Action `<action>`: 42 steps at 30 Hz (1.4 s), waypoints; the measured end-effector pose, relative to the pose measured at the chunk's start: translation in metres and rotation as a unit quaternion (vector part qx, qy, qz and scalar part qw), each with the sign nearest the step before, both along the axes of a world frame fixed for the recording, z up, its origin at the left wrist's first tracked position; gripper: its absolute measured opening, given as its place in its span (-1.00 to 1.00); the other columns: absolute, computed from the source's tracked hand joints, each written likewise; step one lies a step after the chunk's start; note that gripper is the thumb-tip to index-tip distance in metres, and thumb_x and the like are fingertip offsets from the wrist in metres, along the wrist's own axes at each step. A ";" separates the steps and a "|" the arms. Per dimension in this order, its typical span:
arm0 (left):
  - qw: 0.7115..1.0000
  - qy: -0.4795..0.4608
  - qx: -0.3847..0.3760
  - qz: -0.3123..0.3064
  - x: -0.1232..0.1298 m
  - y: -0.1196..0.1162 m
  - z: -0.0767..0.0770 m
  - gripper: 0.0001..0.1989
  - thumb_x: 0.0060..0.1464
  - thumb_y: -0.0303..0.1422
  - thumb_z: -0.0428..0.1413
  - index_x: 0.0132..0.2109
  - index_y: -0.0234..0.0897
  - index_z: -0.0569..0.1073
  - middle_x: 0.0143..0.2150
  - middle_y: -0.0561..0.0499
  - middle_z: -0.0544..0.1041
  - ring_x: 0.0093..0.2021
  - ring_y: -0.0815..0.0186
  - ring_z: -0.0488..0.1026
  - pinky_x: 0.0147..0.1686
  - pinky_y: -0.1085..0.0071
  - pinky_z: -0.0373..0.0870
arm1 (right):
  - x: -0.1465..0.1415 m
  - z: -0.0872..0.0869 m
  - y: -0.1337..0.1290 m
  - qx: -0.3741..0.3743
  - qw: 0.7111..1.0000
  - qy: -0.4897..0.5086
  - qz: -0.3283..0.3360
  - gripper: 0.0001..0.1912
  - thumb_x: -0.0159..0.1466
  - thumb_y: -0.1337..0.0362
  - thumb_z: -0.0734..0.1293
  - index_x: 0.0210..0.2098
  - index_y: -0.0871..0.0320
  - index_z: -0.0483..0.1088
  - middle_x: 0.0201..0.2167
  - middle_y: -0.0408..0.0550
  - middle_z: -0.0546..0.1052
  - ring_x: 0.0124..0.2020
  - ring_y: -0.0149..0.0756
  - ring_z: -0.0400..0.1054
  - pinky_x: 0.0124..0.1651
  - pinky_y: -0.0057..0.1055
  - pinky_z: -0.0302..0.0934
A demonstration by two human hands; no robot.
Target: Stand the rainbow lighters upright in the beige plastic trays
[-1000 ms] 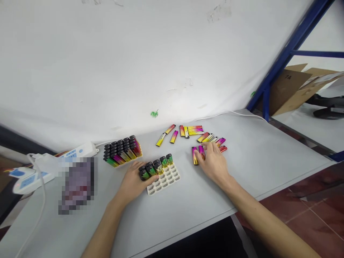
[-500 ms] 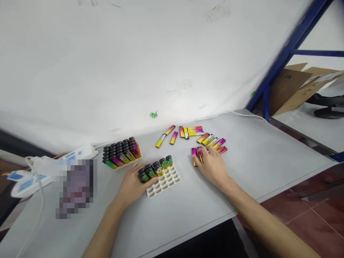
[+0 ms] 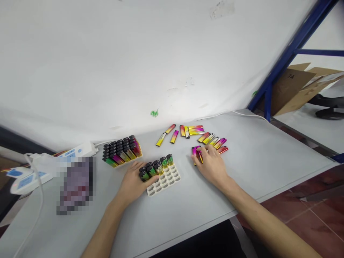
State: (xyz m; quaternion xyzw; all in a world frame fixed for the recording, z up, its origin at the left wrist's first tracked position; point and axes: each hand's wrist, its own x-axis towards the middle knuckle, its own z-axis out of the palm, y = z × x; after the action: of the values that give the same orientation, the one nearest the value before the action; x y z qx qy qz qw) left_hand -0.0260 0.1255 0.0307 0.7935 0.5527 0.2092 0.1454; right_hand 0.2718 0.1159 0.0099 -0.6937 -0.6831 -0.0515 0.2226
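Note:
A white tray (image 3: 166, 183) with rows of oval slots lies on the table; several green and gold lighters (image 3: 163, 162) with black tops stand upright at its back and left. My left hand (image 3: 132, 183) is wrapped round the tray's left end, thumb along the front of the lighters. Further right, my right hand (image 3: 212, 165) curls its fingers over shiny purple and red lighters (image 3: 194, 152) lying flat. The fingers partly hide them, so how many they touch is unclear. Just beyond that hand lies a row of yellow and purple lighters (image 3: 214, 141).
A full block of upright lighters (image 3: 122, 152) stands at the back left. More loose lighters (image 3: 196, 129) lie near the wall. Power strips (image 3: 77, 152) with cables and a blurred object (image 3: 77, 186) occupy the left. A blue metal frame (image 3: 267, 102) rises at the right.
The view has shifted slightly. Both hands, the tray and the lighters keep essentially the same places.

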 end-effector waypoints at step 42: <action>0.995 -0.061 -0.063 -0.044 0.003 -0.003 0.007 -0.69 0.07 -0.05 0.21 -0.18 -0.17 0.55 -0.18 0.05 0.54 -0.10 0.18 0.46 -0.08 0.31 0.39 | -0.004 0.002 0.002 0.013 1.000 -0.016 0.010 -0.79 0.36 0.22 0.22 -0.25 0.21 0.42 -0.25 0.17 0.48 -0.14 0.00 0.34 -0.05 -0.14 0.21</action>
State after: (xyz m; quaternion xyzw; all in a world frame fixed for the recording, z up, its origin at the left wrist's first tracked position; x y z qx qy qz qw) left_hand -0.0227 0.1220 0.0378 0.7919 0.5196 0.2156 0.2378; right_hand 0.2679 0.1180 0.0114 -0.6832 -0.6925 -0.0697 0.2210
